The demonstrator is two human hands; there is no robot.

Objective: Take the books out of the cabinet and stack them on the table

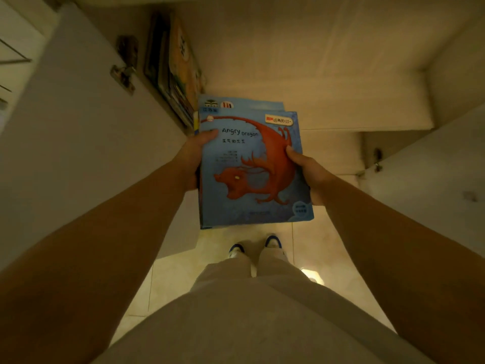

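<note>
I hold a small stack of books [252, 169] flat in front of me with both hands. The top one is blue with a red dragon and the words "Angry Dragon"; another blue book shows under it at the far edge. My left hand [195, 156] grips the stack's left edge, thumb on the cover. My right hand [307, 166] grips the right edge, thumb on the dragon. More books [174, 72] stand leaning at the left side of the open cabinet shelf [301, 82] beyond the stack.
The cabinet's left door [78, 132] stands open with a metal hinge [123, 74] on it. The right door [433, 174] is open too. Below are a tiled floor [309, 248] and my feet in blue and white shoes [273, 243].
</note>
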